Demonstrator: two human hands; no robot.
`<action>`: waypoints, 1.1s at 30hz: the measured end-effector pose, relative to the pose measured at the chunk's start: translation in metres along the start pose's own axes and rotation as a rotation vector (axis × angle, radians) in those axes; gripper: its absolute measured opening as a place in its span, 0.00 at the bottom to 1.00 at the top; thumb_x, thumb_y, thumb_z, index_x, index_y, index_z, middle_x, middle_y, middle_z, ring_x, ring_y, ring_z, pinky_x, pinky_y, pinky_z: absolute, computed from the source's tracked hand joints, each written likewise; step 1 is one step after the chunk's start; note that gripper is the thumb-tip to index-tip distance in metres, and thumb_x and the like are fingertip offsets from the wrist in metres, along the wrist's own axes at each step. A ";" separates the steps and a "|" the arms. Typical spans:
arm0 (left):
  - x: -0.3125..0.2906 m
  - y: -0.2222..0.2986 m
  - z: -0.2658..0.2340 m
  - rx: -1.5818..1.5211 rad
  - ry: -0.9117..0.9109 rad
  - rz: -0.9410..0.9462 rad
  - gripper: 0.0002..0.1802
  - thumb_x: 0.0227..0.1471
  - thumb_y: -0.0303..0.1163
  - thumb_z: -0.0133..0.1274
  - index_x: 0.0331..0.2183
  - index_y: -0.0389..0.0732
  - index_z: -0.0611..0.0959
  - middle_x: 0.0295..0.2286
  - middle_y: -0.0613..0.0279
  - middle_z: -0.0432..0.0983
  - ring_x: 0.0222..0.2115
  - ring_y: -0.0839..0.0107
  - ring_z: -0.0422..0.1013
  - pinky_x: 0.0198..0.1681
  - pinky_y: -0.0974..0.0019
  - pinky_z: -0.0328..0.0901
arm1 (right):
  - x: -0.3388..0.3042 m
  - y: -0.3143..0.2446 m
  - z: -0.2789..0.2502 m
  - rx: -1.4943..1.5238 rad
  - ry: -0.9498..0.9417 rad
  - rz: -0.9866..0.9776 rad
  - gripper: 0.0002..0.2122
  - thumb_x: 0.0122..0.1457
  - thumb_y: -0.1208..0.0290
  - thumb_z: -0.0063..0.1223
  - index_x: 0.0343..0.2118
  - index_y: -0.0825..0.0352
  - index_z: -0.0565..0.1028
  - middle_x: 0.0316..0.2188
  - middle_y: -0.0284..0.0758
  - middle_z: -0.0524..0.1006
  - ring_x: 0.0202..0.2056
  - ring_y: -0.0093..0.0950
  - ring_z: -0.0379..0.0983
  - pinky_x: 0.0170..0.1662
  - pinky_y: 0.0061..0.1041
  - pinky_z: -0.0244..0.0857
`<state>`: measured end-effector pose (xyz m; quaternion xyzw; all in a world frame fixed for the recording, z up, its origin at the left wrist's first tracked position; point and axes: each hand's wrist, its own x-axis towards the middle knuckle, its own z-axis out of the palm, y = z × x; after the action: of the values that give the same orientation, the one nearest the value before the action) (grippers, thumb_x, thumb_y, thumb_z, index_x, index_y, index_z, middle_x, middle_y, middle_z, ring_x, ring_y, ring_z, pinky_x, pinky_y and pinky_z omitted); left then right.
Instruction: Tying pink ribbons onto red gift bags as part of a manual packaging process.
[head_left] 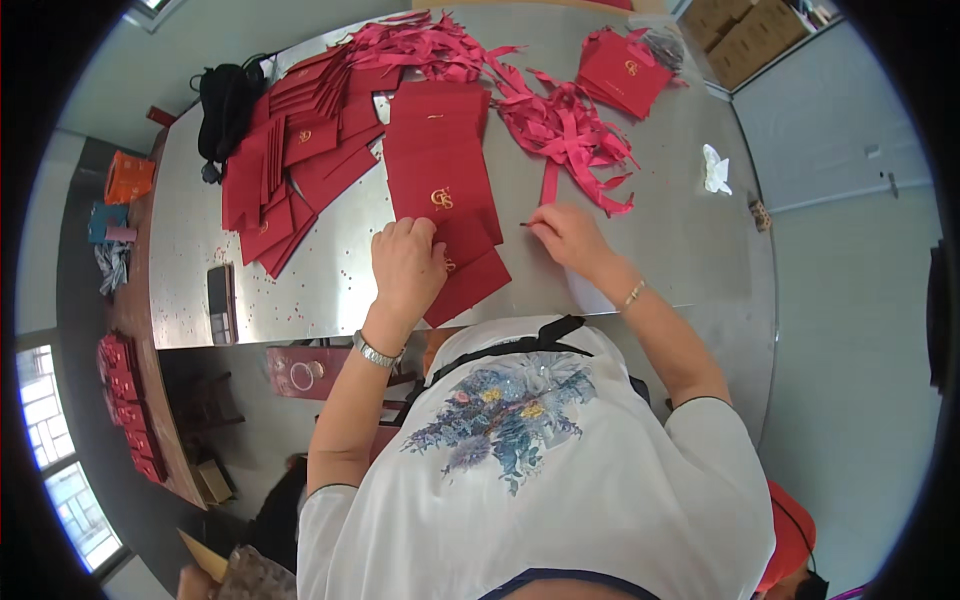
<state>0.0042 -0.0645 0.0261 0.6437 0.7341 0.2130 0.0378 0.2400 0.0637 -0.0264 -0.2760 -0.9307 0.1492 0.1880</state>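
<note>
My left hand (408, 262) is closed at the left edge of a red card sleeve (470, 275), its fingers curled and its thumb over the face. That sleeve lies tilted near the table's front edge, overlapping a column of flat red card sleeves (430, 165) with gold emblems. To the right, my right hand (572, 240) pinches a thin dark stick-like thing (526, 224), mostly hidden by the fingers. It is apart from the sleeves. Beyond it lies a tangled heap of pink ribbons (565, 125).
More red sleeves (310, 135) spread at the left beside a black bag (228, 110). A phone (220, 304) lies near the front-left edge of the metal table (680, 230). Another red stack (625, 72) stands far right, with a crumpled white tissue (716, 170) nearer.
</note>
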 end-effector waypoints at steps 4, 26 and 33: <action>0.001 -0.004 0.014 -0.189 -0.137 -0.024 0.10 0.40 0.26 0.58 0.29 0.36 0.77 0.26 0.50 0.75 0.30 0.51 0.72 0.33 0.53 0.65 | -0.003 -0.061 -0.008 0.635 0.019 0.441 0.06 0.56 0.72 0.52 0.32 0.70 0.74 0.27 0.43 0.77 0.28 0.37 0.75 0.32 0.30 0.67; 0.004 -0.013 0.030 -0.658 -0.425 -0.322 0.13 0.46 0.22 0.55 0.38 0.32 0.80 0.30 0.61 0.79 0.30 0.78 0.73 0.36 0.72 0.67 | 0.020 -0.090 0.025 0.467 0.030 0.480 0.08 0.52 0.65 0.54 0.25 0.66 0.77 0.23 0.43 0.77 0.27 0.43 0.75 0.31 0.39 0.68; -0.007 0.004 0.023 -0.498 -0.262 -0.269 0.14 0.44 0.27 0.53 0.38 0.38 0.81 0.30 0.50 0.79 0.33 0.54 0.75 0.36 0.58 0.69 | 0.031 -0.091 0.029 0.413 0.038 0.451 0.08 0.49 0.68 0.54 0.24 0.68 0.77 0.21 0.44 0.77 0.26 0.43 0.76 0.30 0.39 0.70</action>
<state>0.0167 -0.0646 0.0055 0.5336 0.7269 0.2944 0.3167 0.1618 0.0036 -0.0090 -0.4343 -0.7923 0.3679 0.2196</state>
